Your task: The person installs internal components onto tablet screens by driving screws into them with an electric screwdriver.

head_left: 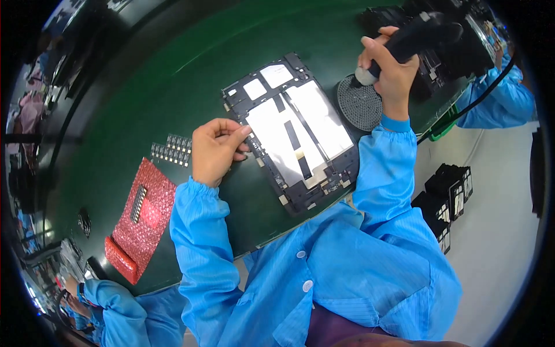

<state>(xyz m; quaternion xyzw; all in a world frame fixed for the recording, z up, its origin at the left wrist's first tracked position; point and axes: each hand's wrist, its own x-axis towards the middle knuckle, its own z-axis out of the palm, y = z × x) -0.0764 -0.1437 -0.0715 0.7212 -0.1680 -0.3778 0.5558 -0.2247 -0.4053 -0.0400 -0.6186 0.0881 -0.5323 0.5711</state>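
An opened tablet (269, 136) lies tilted on the green worktable, its black frame and silver battery panels facing up. At its left edge my left hand (213, 149) is closed, the thumb and fingertips pinching the rim. Up at the right, my right hand (394, 78) wraps round a black electric screwdriver (413, 39) with a pale nose. The tool points down and left, its tip over a round grey screw tray (359, 107) full of small holes. Whether the bit touches a screw is too small to see.
Left of my left hand lie rows of small parts (172, 150). Pink bubble wrap (151, 211) bears a dark strip (139, 203). Black devices (439, 63) are stacked at the far right; others (445, 196) stand below the table. Co-workers' blue sleeves (500, 98) show at both sides.
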